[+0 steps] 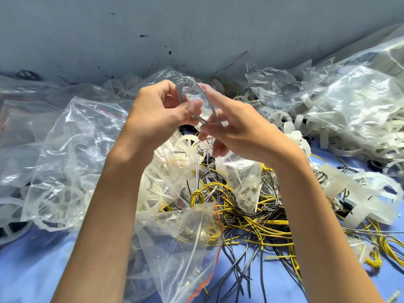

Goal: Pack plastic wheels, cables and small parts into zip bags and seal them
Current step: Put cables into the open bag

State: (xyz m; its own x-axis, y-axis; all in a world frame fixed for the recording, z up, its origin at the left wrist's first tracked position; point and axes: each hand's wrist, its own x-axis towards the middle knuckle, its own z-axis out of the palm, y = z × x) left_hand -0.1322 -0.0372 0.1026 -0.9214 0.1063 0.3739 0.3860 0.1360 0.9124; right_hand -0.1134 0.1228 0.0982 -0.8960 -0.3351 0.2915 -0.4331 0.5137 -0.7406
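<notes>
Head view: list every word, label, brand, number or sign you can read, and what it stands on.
None: no text can be read in this view.
The nearest zip bag bears only a red seal stripe, no print.
The dark specks on the grey wall are marks, not letters.
The white cable in the left hand and right hand shows no marking.

Thin grey-white cable (182, 90): looped, raised above heap.
Translucent white spoked plastic wheels (185, 143): piled, some bagged.
Yellow and black wires (262, 226): loose tangle.
Clear red-striped zip bag (179, 248): crumpled, foreground.
</notes>
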